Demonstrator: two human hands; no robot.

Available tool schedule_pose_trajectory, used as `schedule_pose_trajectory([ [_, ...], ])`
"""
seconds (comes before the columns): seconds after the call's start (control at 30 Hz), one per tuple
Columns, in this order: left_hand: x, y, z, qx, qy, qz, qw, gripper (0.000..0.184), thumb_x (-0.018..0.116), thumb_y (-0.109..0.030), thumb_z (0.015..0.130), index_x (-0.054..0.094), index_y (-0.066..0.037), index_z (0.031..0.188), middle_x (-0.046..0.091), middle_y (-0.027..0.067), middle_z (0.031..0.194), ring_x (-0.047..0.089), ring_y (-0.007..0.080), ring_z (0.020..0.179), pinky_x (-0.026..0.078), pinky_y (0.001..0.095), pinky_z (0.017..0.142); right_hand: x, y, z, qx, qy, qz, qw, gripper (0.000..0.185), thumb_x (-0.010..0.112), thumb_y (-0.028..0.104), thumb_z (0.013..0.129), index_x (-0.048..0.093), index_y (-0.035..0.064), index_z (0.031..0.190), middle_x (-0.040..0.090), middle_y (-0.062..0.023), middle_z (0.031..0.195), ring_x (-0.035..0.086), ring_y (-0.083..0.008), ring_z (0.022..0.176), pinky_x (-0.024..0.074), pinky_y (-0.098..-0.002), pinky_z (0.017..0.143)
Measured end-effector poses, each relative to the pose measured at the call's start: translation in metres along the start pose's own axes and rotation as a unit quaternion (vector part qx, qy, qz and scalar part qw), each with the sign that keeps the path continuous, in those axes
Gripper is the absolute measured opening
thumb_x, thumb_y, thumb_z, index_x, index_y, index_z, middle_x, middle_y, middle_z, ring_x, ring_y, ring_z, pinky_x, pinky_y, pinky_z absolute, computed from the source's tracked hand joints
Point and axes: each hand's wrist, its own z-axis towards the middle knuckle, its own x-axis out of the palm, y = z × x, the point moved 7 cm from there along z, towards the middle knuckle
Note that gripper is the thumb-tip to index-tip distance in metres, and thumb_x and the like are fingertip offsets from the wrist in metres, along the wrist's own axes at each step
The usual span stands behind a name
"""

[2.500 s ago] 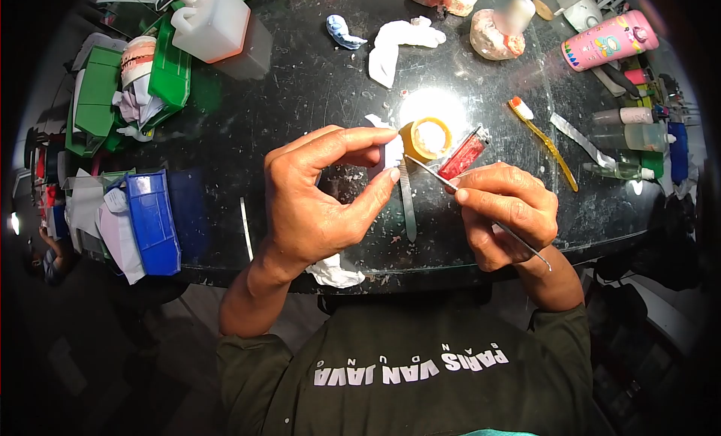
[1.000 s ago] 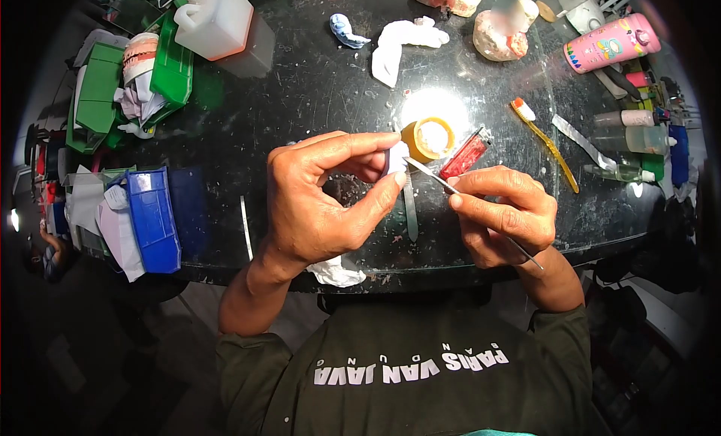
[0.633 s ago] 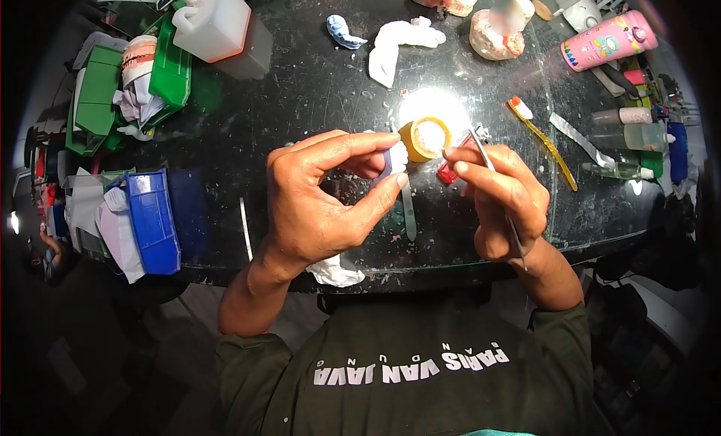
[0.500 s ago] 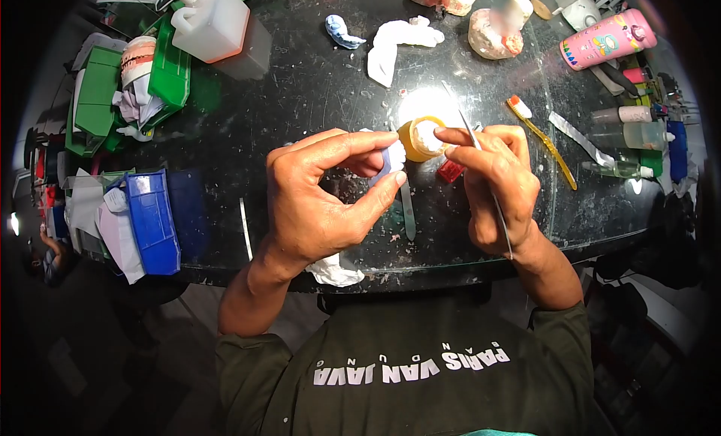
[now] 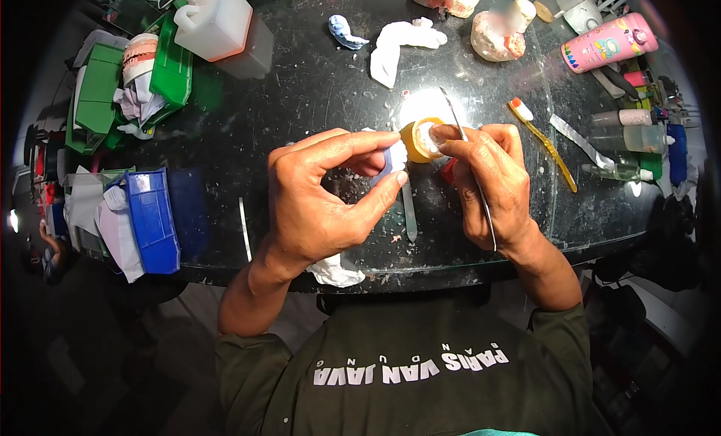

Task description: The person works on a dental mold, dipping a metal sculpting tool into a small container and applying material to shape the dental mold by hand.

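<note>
The left hand (image 5: 312,203) pinches a small white-and-lilac piece (image 5: 388,164) between thumb and index finger above the desk (image 5: 300,83), in from its near edge. The right hand (image 5: 497,182) holds a slim metal tool (image 5: 451,109) slanting across its fingers, their tips at the mouth of a yellow cup (image 5: 413,145); whether they touch the white filling (image 5: 424,139) is hard to make out. A crumpled white tissue (image 5: 336,273) lies at the near edge, a yellow toothbrush (image 5: 554,150) toward the right edge. A blue bin (image 5: 159,226) and a green bin (image 5: 172,69) sit along the left edge.
</note>
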Motion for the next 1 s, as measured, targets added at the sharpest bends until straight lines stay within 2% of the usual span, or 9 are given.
schedule_pose_trajectory([
  [0.13,-0.001,-0.001,0.000,0.003,0.002,0.003,1.000,0.042,0.086,0.008,0.080,0.078,0.002,0.120,0.074,0.0086,0.093,0.071,0.0108,0.085,0.059,0.0250,0.079,-0.004,0.003,0.001,-0.013,-0.021,0.003,1.000,0.032,0.071,-0.001,0.082,0.069,0.0016,0.114,0.075,-0.0151,0.122,0.060,-0.0329,0.091,0.0470,-0.0433,0.089],
  [0.33,0.002,0.002,-0.001,0.000,0.008,-0.014,1.000,0.043,0.085,0.009,0.080,0.077,0.003,0.121,0.074,0.0089,0.095,0.071,0.0112,0.087,0.059,0.0254,0.081,-0.014,0.020,-0.002,-0.088,-0.037,0.071,0.993,0.037,0.072,-0.001,0.076,0.072,0.0023,0.112,0.076,-0.0185,0.130,0.071,-0.0274,0.103,0.0447,-0.0405,0.093],
  [0.37,0.002,0.002,-0.001,0.001,0.012,-0.011,1.000,0.043,0.085,0.009,0.080,0.077,0.003,0.121,0.074,0.0090,0.096,0.071,0.0113,0.088,0.059,0.0253,0.081,-0.013,0.022,-0.003,-0.092,-0.035,0.083,0.992,0.036,0.072,0.000,0.075,0.072,0.0027,0.111,0.075,-0.0184,0.131,0.072,-0.0253,0.111,0.0437,-0.0401,0.095],
  [0.5,0.004,0.001,-0.001,0.008,0.021,-0.019,1.000,0.043,0.086,0.009,0.081,0.076,0.005,0.122,0.074,0.0100,0.098,0.071,0.0119,0.091,0.058,0.0254,0.083,-0.005,0.029,0.000,-0.103,0.016,0.080,0.991,0.031,0.072,0.002,0.077,0.072,0.0027,0.107,0.076,-0.0175,0.130,0.072,-0.0256,0.115,0.0438,-0.0416,0.098],
  [0.8,0.003,0.002,0.001,-0.011,0.024,-0.036,0.999,0.044,0.084,0.012,0.082,0.074,0.006,0.125,0.074,0.0110,0.101,0.072,0.0131,0.095,0.058,0.0273,0.087,-0.016,0.025,-0.003,-0.099,-0.049,0.045,0.993,0.035,0.070,0.007,0.067,0.072,0.0019,0.101,0.075,-0.0201,0.127,0.069,-0.0282,0.100,0.0460,-0.0429,0.095],
  [1.0,0.006,0.002,-0.001,0.012,0.026,-0.028,0.999,0.045,0.085,0.012,0.081,0.075,0.006,0.125,0.073,0.0104,0.100,0.071,0.0129,0.093,0.057,0.0264,0.087,-0.008,0.032,-0.001,-0.113,-0.010,0.044,0.993,0.030,0.073,0.012,0.072,0.071,0.0025,0.101,0.074,-0.0167,0.131,0.068,-0.0318,0.105,0.0471,-0.0434,0.094],
])
